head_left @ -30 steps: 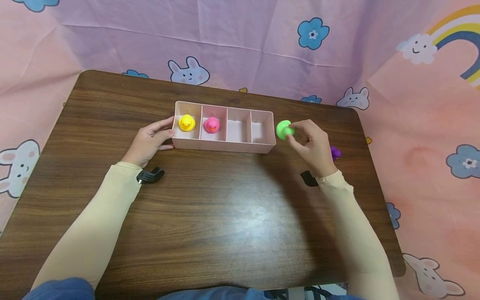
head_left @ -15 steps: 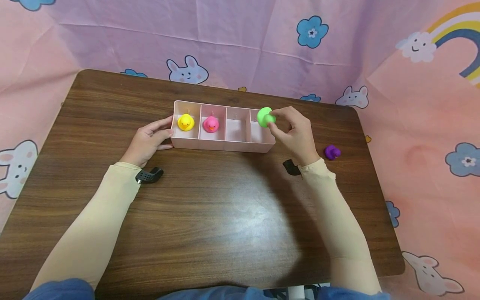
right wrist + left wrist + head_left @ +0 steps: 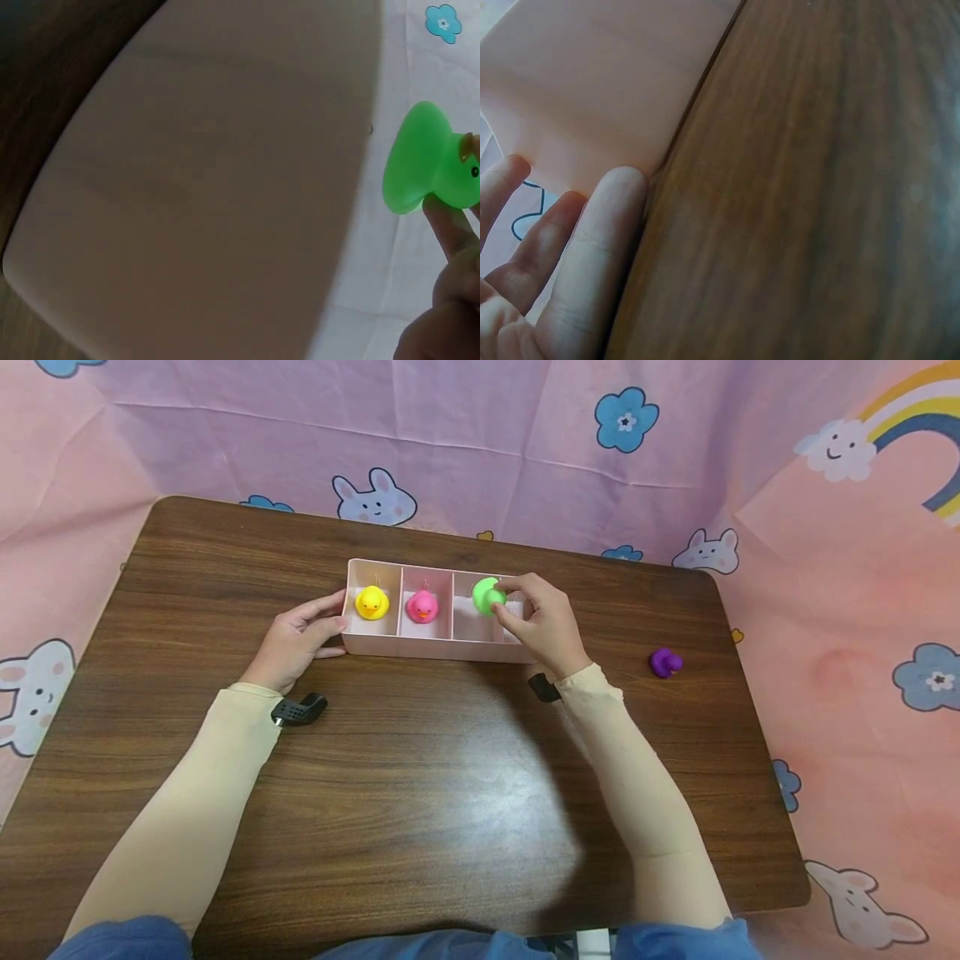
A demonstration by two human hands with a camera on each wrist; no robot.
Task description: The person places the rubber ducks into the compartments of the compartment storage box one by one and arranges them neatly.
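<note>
In the head view a long pink box [image 3: 427, 647] with a row of compartments stands on the table. My left hand [image 3: 288, 643] is at its left end; in the left wrist view the extended fingertips [image 3: 619, 191] touch the end wall. A yellow rubber duck [image 3: 372, 602] sits in the leftmost compartment and a pink rubber duck [image 3: 422, 607] in the one beside it. Above the third compartment, my right hand [image 3: 547, 622] pinches a green rubber duck [image 3: 487, 597] by its head between thumb and fingers. The right wrist view shows this green duck [image 3: 420, 161] tilted, above the box's rim.
A purple rubber duck [image 3: 665, 662] lies on the brown wooden table [image 3: 420, 777], right of the box. Patterned cloth [image 3: 480, 443] hangs behind the table and along its sides. My right hand partly covers the rightmost compartment.
My right hand has carried the green duck leftward, from beside the box's right end to above the third compartment. The purple duck has come into full view. My left hand stays put.
</note>
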